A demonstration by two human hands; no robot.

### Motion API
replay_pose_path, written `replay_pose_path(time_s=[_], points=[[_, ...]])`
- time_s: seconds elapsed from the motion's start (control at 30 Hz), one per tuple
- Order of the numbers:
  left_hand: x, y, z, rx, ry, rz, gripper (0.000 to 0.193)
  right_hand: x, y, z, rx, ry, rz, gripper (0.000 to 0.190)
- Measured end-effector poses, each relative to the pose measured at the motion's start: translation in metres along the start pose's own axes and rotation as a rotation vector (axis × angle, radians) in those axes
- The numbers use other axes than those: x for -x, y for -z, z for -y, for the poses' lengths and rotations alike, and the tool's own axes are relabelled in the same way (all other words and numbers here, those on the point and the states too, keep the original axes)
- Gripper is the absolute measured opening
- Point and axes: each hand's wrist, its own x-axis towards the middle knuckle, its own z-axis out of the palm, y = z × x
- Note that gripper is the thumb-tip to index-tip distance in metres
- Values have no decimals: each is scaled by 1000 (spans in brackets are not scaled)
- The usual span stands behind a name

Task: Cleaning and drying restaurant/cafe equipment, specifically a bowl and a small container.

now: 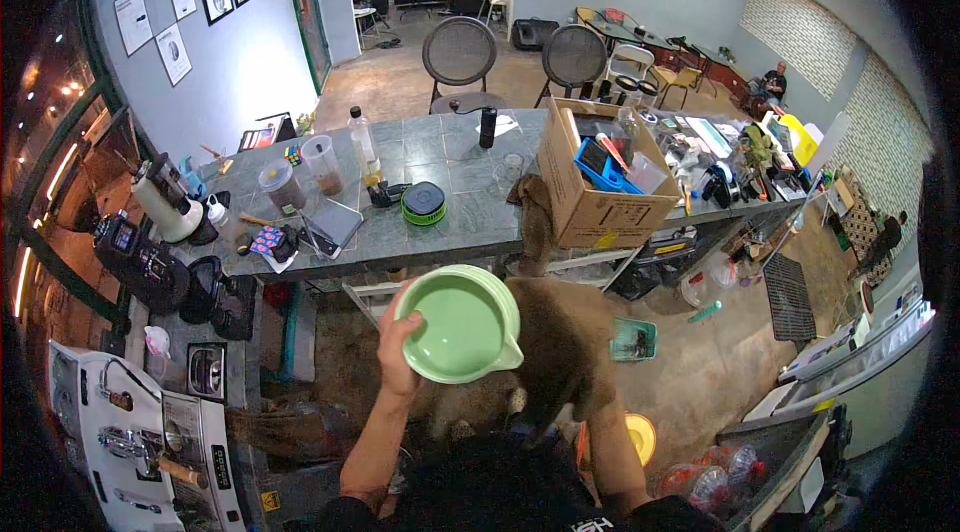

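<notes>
A light green bowl with a pouring spout [459,325] is tilted so that its inside faces me, the spout pointing to the lower right. My left hand [401,352] grips its left side, the thumb over the rim. To the right of the bowl hangs a brown cloth [559,337], blurred. My right hand [598,397] is mostly hidden by this cloth and seems to be in or behind it; its fingers do not show. A narrow part of the cloth reaches up to the counter edge beside the cardboard box.
A tiled counter [450,232] runs across in front, bearing a cardboard box [607,220], a green-and-black round container [424,203], a bottle [364,149] and a manual coffee grinder [488,128]. An espresso machine [150,442] stands at lower left. A green basket [634,339] lies at right.
</notes>
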Motion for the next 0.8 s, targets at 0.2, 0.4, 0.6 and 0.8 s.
replay_pose_path(time_s=[0.2, 0.4, 0.6, 0.8], points=[[7, -27, 14, -580, -332, 185, 57, -59, 11, 114, -1539, -244, -301, 43], [16, -32, 2, -973, -463, 96, 54, -65, -17, 90, -1631, -279, -213, 41], [9, -23, -2, -1166, -535, 146, 51, -58, -19, 84, -1650, -284, -149, 40], [1, -13, 5, -1033, -395, 374, 47, -51, -18, 87, -1554, -227, -76, 41]])
